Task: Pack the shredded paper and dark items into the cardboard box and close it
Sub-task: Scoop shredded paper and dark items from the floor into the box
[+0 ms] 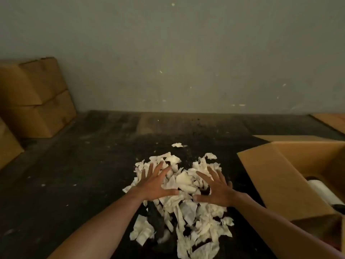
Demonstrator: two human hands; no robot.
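A heap of cream shredded paper (186, 210) lies on the dark floor in front of me. Dark items (204, 191) show only in gaps between the scraps. My left hand (155, 184) rests flat over the heap's left side, fingers spread, holding nothing. My right hand (217, 189) lies over the right side, fingers also spread. The open cardboard box (276, 176) stands to the right of the heap, its near flap folded out toward the paper. Inside it I see a white roll (321, 191) and something dark.
Closed cardboard boxes (35, 98) are stacked at the left against the grey wall. Another flat piece of cardboard (330, 122) lies at the far right. A single paper scrap (177, 145) sits beyond the heap. Small bits of debris dot the dark floor (74, 174).
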